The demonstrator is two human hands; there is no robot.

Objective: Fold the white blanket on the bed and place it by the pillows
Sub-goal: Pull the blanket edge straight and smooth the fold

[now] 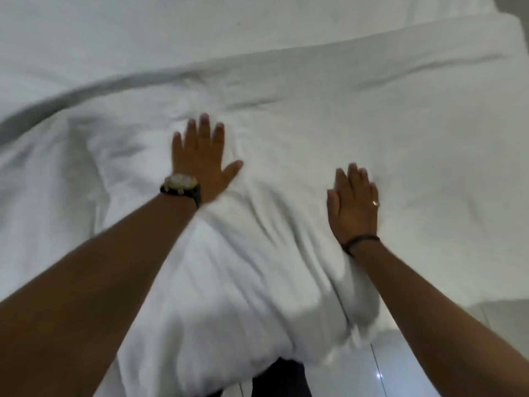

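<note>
The white blanket (286,144) lies rumpled across the bed in a thick folded layer, its near end hanging over the bed's edge toward me. My left hand (200,156), with a wristwatch, rests flat on the blanket, fingers spread, palm down. My right hand (353,204), wearing a ring and a dark wristband, lies flat on the blanket further right and nearer to me. Neither hand grips the cloth. No pillows are in view.
The bed's white sheet (114,32) stretches beyond the blanket's far edge. Glossy white floor tiles (400,365) show at the lower right. My dark trouser legs (286,379) stand at the bottom, against the bed's edge.
</note>
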